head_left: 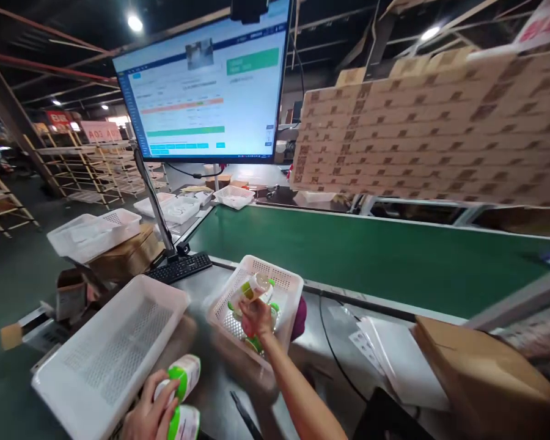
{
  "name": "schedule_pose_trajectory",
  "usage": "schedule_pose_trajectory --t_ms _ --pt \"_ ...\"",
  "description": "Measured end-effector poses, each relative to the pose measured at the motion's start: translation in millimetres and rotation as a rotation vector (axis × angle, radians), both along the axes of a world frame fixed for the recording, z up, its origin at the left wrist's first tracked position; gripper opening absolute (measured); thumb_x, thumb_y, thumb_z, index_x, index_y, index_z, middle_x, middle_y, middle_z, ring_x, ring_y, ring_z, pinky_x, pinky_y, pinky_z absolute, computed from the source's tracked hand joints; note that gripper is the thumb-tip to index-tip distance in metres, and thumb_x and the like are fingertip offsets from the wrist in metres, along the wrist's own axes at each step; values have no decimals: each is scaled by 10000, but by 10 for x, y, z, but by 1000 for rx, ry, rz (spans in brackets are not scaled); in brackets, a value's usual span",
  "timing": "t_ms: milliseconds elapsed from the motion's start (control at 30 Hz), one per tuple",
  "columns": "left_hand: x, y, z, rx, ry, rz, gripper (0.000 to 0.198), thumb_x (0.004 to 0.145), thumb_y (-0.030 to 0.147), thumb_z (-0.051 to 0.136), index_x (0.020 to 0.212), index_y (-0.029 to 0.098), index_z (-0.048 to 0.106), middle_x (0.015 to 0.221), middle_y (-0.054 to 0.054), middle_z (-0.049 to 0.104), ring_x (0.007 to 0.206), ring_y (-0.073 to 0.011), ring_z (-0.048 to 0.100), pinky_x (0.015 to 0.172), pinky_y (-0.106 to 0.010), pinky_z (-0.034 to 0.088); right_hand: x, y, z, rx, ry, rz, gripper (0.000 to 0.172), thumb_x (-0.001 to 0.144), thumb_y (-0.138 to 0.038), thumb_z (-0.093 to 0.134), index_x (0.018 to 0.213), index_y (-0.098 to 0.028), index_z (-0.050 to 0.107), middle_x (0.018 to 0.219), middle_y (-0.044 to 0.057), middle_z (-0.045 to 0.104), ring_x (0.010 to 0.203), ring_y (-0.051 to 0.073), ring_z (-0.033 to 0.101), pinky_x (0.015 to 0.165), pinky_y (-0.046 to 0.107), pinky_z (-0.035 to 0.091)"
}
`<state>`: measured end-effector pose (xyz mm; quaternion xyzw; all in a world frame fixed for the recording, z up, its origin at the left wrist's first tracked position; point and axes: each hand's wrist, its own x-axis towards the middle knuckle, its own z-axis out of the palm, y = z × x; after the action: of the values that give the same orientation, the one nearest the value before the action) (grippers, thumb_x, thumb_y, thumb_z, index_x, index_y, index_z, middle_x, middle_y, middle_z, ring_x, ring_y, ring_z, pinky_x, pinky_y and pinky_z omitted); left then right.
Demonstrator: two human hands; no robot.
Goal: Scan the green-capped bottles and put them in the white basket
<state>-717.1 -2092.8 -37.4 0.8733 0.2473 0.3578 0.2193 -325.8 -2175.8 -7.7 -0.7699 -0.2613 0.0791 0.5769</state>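
My left hand (144, 408) is low in the view, its fingers closed around two white-and-green bottles, an upper bottle (189, 373) and a lower bottle (187, 423). My right hand (258, 319) reaches into a white perforated basket (294, 282) and grips a pale bottle (252, 288) with a green-and-yellow label, tilted above the basket's floor. Other bottles with green caps, including a green-labelled bottle (253, 344), lie in that basket around my hand and are partly hidden by it. A larger white basket (162, 282) with nothing in it stands left of my left hand.
Behind the metal table runs a green conveyor belt (348, 250). A monitor (201, 98) on a pole rises above a black keyboard (181, 267). At right are white papers (401, 360), a cable and a cardboard box (481, 373). Stacked flat cartons (431, 128) hang over the belt.
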Motion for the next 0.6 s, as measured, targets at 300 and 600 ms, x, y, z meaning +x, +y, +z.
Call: schedule_pose_trajectory --t_ms 300,600 --pt "494 201 159 -95 -80 182 334 1110 399 567 1153 362 895 1306 -92 835 1208 -335 850 948 -421 754 83 373 -389 71 185 140 393 732 -555 824 970 -242 819 1059 183 875 1092 477 815 979 550 647" --pt "1095 1027 723 -154 -122 208 487 1022 735 715 1143 271 798 1200 -88 765 1091 -348 786 840 -480 738 537 -97 -647 -29 350 -151 694 1071 -816 326 812 -253 638 727 118 722 680 305 731 621 423 587"
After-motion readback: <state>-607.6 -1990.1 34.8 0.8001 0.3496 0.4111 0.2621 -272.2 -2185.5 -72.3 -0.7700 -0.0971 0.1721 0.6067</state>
